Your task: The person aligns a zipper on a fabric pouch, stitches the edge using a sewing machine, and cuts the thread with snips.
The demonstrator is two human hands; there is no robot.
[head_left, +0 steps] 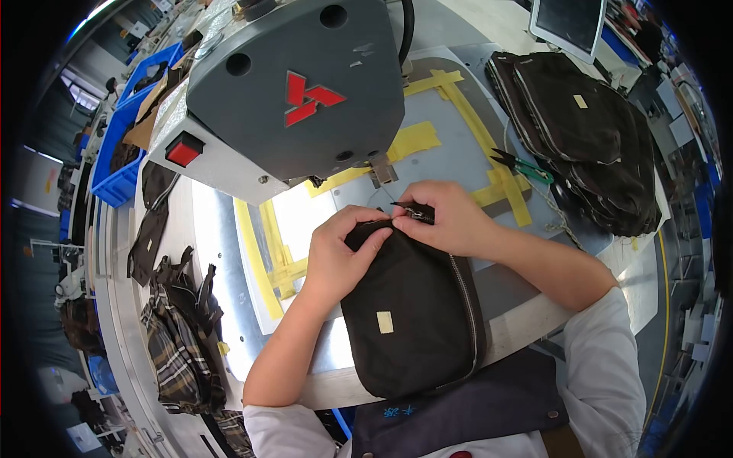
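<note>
A dark fabric pouch with a zipper down its right side and a small cream label lies at the table's front edge, below the sewing machine head. My left hand pinches the pouch's top edge between thumb and fingers. Close beside it, my right hand is closed round a small black tool, its tip at the same edge. The machine's needle area is just above both hands.
Dark pouches are stacked at the right, beside green-handled scissors. Yellow tape marks the work plate. Plaid fabric pieces lie at the left, with blue bins behind. A screen stands at the upper right.
</note>
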